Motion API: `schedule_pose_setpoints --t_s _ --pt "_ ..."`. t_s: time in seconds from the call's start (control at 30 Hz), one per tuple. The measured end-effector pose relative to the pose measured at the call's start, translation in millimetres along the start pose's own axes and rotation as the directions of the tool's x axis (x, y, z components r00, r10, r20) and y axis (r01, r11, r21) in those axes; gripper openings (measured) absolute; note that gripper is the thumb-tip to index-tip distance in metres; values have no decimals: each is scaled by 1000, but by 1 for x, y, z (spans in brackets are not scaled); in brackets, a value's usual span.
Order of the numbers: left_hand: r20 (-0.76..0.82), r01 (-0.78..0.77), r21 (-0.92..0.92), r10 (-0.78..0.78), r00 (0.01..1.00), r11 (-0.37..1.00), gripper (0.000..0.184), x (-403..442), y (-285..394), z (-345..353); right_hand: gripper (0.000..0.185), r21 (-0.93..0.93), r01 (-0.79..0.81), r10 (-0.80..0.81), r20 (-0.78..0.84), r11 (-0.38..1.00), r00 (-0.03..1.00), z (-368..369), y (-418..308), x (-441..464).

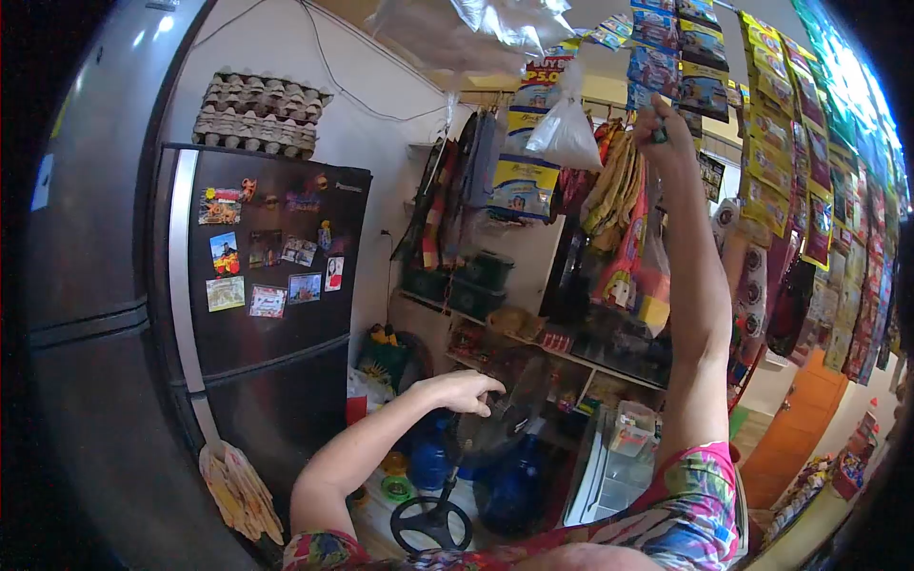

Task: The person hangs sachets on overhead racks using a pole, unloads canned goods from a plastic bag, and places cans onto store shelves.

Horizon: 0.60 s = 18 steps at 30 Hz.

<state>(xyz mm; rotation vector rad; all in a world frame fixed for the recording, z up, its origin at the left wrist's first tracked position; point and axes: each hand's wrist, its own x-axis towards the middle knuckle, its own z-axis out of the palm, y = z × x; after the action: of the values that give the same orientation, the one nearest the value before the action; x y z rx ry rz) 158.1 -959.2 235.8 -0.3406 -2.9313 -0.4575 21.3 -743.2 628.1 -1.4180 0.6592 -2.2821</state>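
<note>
My right hand [665,136] is raised high, its fingers closed around a small dark green object whose kind I cannot make out. Just above it hang strips of blue sachets [653,59], and it overlaps their lower edge. Lower down, my left hand [462,391] reaches in front of a dark electric fan [514,409]. Its thumb and forefinger are apart with nothing visible between them; whether it touches the fan is unclear.
A dark refrigerator [276,352] with magnets stands left, egg trays [262,112] stacked on top. A filled plastic bag [567,133] hangs near my right arm. More sachet strips [769,133] hang right. Blue water jugs [514,485] stand behind the fan.
</note>
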Motion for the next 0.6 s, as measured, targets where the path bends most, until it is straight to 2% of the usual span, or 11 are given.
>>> schedule_pose_setpoints --t_s 0.03,0.13,0.23,0.33,0.43,0.5,0.6 --pt "7 9 2 -9 1000 1000 57 0 -2 3 27 13 -115 114 36 993 993 0 -5 7" --pt "36 -18 10 18 999 1000 57 3 -8 8 27 -281 24 -61 -122 959 991 0 -6 9" --pt "57 4 -25 -3 998 1000 57 6 -15 15 23 -309 3 -47 -133 951 990 -14 -3 1" --pt "99 -1 -54 6 995 999 58 11 -25 27 19 -374 5 -13 -16 927 1000 -44 9 -8" --pt "126 -3 -78 13 992 997 60 16 -33 41 17 -479 102 -138 -41 872 990 -71 38 -35" --pt "153 8 -107 9 988 994 60 18 -36 49 14 -621 97 -213 -116 778 970 -90 55 -55" --pt "208 28 -134 1 978 991 60 19 -38 61 15 -562 169 -258 -83 810 963 -75 86 -116"
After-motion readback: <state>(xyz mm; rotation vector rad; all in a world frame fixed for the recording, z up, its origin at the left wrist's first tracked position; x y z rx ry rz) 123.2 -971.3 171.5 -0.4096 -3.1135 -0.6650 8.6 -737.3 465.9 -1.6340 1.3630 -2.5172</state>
